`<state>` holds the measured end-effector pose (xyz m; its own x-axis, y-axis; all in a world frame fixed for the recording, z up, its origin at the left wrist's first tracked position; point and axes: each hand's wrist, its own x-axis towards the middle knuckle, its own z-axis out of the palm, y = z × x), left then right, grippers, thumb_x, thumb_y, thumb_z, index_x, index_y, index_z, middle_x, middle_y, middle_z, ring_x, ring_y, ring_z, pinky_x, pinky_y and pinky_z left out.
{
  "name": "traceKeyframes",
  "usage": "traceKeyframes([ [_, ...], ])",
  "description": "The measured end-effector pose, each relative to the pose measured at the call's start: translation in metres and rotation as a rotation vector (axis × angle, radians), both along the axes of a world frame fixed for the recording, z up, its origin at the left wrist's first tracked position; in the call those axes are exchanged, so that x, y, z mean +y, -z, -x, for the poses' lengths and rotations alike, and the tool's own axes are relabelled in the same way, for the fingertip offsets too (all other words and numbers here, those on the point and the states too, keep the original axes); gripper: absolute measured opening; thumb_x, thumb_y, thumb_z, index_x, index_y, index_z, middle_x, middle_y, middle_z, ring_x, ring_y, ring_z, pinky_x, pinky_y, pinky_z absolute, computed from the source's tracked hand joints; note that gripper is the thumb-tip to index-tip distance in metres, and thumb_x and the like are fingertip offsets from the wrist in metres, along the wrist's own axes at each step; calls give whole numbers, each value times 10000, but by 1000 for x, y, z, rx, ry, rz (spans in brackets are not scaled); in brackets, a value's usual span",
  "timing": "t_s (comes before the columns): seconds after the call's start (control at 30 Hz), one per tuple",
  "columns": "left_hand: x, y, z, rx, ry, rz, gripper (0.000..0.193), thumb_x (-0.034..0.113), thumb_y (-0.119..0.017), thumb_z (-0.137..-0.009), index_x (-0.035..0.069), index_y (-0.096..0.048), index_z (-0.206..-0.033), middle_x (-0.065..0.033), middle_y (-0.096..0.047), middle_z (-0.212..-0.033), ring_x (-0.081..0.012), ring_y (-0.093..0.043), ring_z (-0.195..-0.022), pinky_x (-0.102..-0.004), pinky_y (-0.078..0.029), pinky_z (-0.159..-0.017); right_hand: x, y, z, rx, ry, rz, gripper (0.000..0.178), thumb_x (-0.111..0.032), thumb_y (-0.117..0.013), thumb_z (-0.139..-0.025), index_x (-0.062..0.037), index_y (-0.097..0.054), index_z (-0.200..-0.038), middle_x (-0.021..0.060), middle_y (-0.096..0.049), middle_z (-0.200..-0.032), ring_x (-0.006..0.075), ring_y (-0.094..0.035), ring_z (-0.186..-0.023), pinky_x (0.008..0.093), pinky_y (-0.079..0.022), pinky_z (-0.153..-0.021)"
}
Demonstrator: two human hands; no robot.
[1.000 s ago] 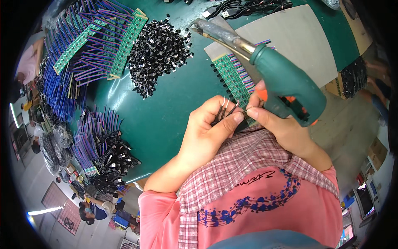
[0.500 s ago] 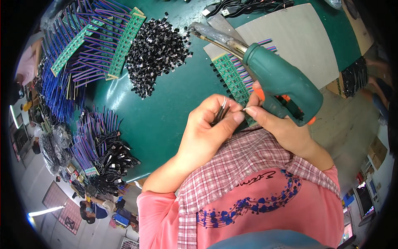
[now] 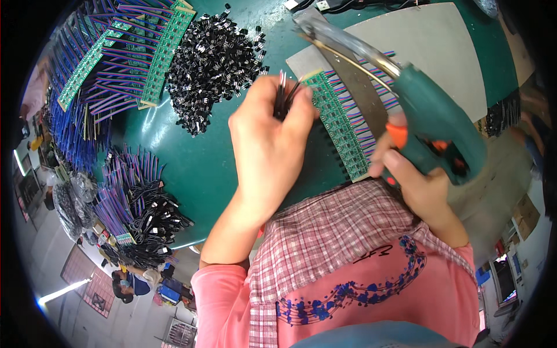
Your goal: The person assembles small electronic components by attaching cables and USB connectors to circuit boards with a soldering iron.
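My left hand is closed over the table, holding a few thin black wires whose pale bare ends stick up between thumb and fingers. Just right of it lies a green circuit board strip, with coloured wires along its right side and small black parts along its left. My right hand, a little blurred, is wrapped round the lower grip of a green soldering gun with orange parts. The gun's long metal nose points up and left, above the board's far end.
A heap of small black parts with metal pins lies at the far left of my hand. Beyond it are stacked wired boards; bundled black cables sit at the left edge. A grey sheet covers the far right.
My hands have moved apart: the left went up and left with the black wires, the right went right and slightly down with the soldering gun. More of the circuit board strip shows.
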<state>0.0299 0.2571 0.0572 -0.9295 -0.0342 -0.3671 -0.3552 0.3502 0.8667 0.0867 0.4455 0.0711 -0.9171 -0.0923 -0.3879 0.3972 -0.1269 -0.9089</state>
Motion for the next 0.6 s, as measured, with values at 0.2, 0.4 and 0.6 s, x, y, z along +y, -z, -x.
traceKeyframes([
  [0.2, 3, 16, 14, 56, 66, 261, 157, 89, -616, -858, -66, -593, -842, -74, -644, -707, -83, -572, -621, -239, -463, -573, 32, 2, -26, 34, -275, -267, 260, -78, -537, -889, 4, -465, -1125, 93, -582, -794, 121, -537, -644, 255, -458, -591],
  [0.4, 2, 16, 15, 88, 101, 353, 160, 91, -636, -830, -64, -596, -816, -80, -632, -671, -92, -567, -607, -243, -453, -566, 36, 6, -34, 20, -349, -417, 72, -70, -570, -865, 0, -556, -865, 61, -566, -752, 93, -520, -632, 252, -451, -592],
  [0.6, 4, 17, 15, 154, 72, 351, 157, 94, -640, -790, -45, -574, -761, -189, -609, -620, -312, -631, -559, -363, -487, -556, 32, 7, -29, 95, -370, -447, 73, -66, -568, -865, 0, -553, -836, 59, -560, -731, 92, -513, -617, 249, -445, -589],
])
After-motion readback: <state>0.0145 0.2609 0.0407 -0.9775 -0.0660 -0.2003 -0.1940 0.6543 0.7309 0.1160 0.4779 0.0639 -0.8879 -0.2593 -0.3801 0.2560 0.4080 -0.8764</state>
